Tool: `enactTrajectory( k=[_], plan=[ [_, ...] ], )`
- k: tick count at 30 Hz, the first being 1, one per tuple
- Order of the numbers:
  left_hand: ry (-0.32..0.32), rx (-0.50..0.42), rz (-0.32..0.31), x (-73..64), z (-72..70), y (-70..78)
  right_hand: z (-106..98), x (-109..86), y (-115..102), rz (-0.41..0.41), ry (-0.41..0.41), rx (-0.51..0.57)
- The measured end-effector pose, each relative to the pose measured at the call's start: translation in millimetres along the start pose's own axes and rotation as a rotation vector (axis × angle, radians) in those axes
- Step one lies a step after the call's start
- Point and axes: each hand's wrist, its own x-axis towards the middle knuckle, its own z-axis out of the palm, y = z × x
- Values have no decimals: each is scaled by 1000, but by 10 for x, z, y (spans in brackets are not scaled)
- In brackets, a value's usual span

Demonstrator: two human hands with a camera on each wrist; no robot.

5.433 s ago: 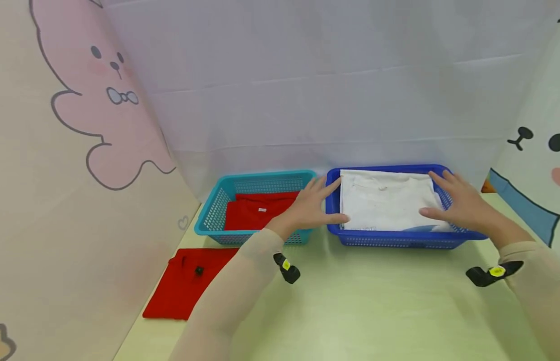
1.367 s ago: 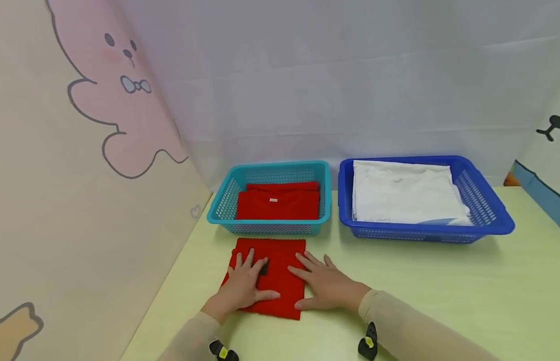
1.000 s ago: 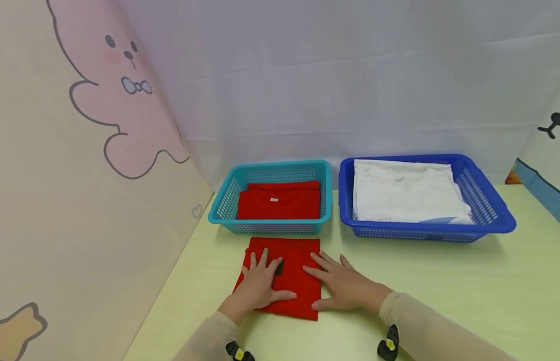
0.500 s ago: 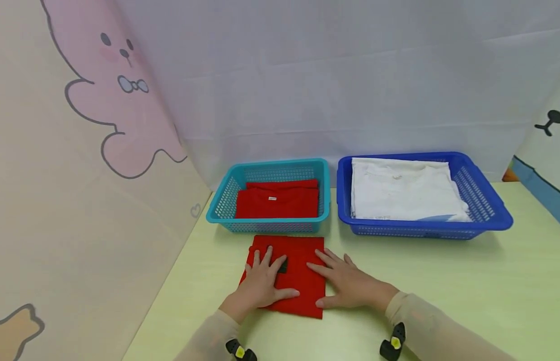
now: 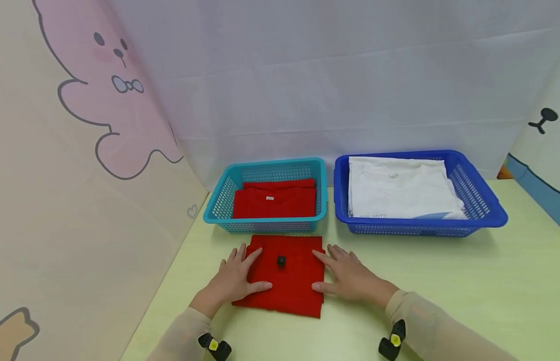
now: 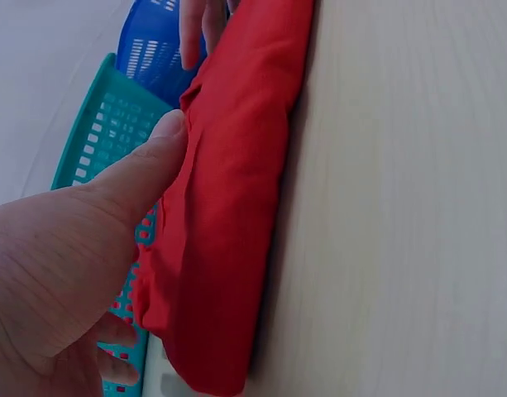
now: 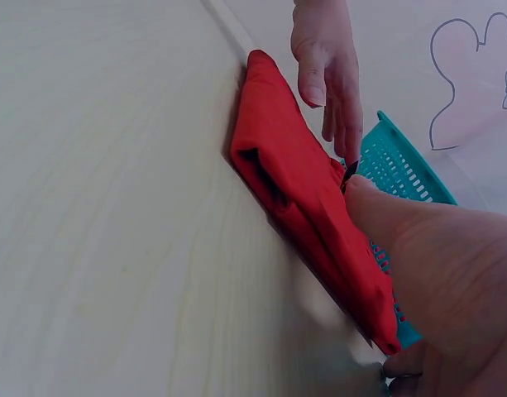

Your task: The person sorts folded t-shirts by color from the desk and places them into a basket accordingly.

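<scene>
A folded red garment [image 5: 289,293] lies on the table with a small black square [image 5: 281,261] on its upper face. At its left edge is my left hand [image 5: 232,278], fingers spread and the thumb lying over the cloth. My right hand [image 5: 352,276] is at the opposite edge, with thumb and index finger reaching to the cloth and the other fingers extended. The left wrist view shows the garment [image 6: 228,182] as a thick folded layer beside my thumb. From the right wrist, layered folds show along the near side of the garment [image 7: 294,190].
Just behind the garment stands a teal basket [image 5: 264,220] holding folded red clothing [image 5: 280,204]. To its right, a blue basket [image 5: 420,222] contains a folded white shirt [image 5: 397,190]. Curtains with cartoon prints close off the back and sides of the pale table [image 5: 442,271].
Both hands have left the blue basket for the red garment, which has slid right to in front of the teal basket. Lately my left hand drew back leftward, uncovering the black square.
</scene>
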Motion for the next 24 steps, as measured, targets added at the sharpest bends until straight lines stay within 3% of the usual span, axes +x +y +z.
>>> enactTrajectory(
  k=[6, 11, 14, 18, 24],
  plan=[
    [-66, 15, -31, 9, 51, -26, 8, 24, -77, 49, -29, -14],
    [-31, 0, -33, 19, 80, 18, 34, 24, -135, 36, 10, -68],
    [-10, -52, -41, 40, 77, 47, 61, 48, -160, 33, 47, -40],
    [-3, -186, -69, 85, 80, 54, 93, 126, -168, 55, 50, 127],
    [-48, -492, -106, 130, 86, -23, 101, 261, -117, 94, 53, 452]
  ],
)
